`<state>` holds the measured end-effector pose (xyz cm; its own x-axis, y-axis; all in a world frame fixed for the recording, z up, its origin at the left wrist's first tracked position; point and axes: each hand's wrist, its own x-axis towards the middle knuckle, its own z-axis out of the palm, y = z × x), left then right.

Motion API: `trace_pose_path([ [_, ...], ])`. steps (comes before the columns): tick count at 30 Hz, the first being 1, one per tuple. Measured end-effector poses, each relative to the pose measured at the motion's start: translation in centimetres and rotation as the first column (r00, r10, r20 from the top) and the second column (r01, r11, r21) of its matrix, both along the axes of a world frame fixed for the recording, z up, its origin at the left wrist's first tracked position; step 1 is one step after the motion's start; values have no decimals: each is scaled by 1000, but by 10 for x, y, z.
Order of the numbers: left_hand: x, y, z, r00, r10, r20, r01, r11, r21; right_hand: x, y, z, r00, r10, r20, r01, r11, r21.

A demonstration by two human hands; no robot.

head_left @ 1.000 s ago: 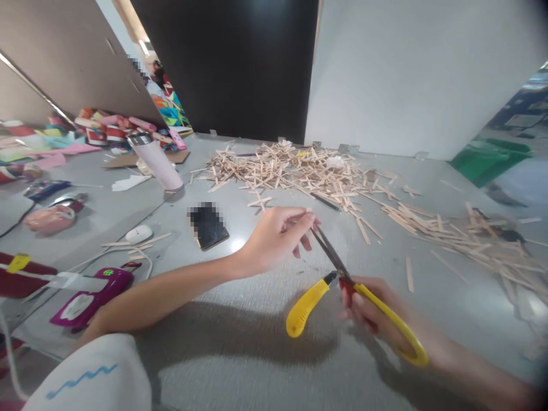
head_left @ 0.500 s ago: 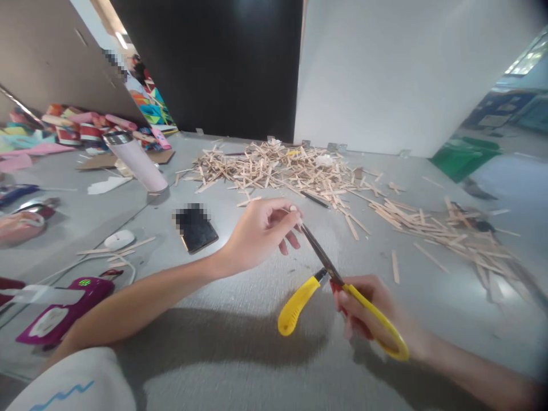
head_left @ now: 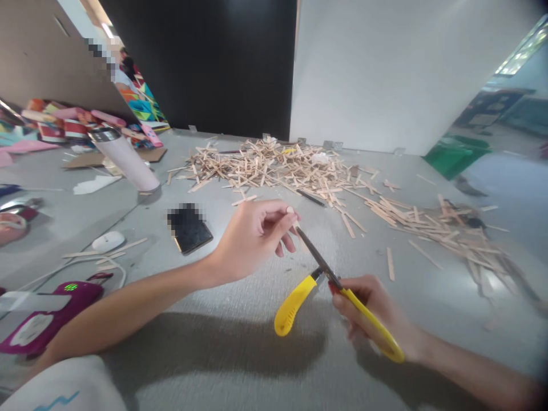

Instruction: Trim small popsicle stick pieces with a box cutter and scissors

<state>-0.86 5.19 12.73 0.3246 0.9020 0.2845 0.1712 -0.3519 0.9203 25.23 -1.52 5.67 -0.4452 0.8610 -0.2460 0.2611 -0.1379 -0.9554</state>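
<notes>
Between the thumb and fingers of my left hand [head_left: 252, 237], a short piece of wooden stick [head_left: 290, 210] is pinched, mostly hidden by the fingers. My right hand [head_left: 381, 311] grips scissors [head_left: 315, 252] by their yellow and red handles. The blades look nearly closed, and their tips are at the stick beside my left fingertips. Below the blades, a yellow-handled cutter [head_left: 295, 305] lies on the grey table [head_left: 231, 354].
A heap of thin wooden sticks [head_left: 257, 165] spreads along the back, with more sticks [head_left: 406, 217] to the right. At left are a phone [head_left: 190, 231], a white mouse [head_left: 108, 242], a tumbler [head_left: 126, 162] and a purple device [head_left: 51, 311]. A green bin [head_left: 456, 157] stands far right.
The view has turned slightly, so most of the scene sits a little further left. Slightly more of the stick shows at my left fingertips. Both hands keep their grips.
</notes>
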Motion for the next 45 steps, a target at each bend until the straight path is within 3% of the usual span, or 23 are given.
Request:
trace_pose_path([
  [9, -2, 4, -1, 996, -44, -83, 47, 998, 33, 2, -5, 9, 998, 21, 53, -20, 999, -32],
  [16, -9, 13, -1, 974, -69, -215, 102, 984, 147, 11, -1, 8, 995, 90, -40, -96, 972, -214],
  [19, -9, 16, 0, 973, -72, -218, 101, 987, 128, 12, 1, 8, 992, 115, -44, -123, 958, -257],
  [22, -8, 17, 2, 983, -77, -166, 89, 994, 68, 11, 0, 13, 997, 73, -32, -78, 977, -199],
  [27, -10, 16, 5, 984, -116, -135, 118, 993, 12, 13, -4, 15, 990, 107, -94, -113, 992, -62],
  [32, -8, 10, 8, 981, -114, -155, 115, 993, -1, 17, -5, 3, 987, 70, -144, -89, 988, -130],
  [39, -7, 3, 10, 983, -36, -178, 43, 998, 38, 12, -5, 14, 996, 54, -77, -68, 980, -188],
  [45, -8, 5, 6, 986, -2, -169, 10, 999, 45, 8, -3, 12, 996, 66, -66, -79, 974, -214],
])
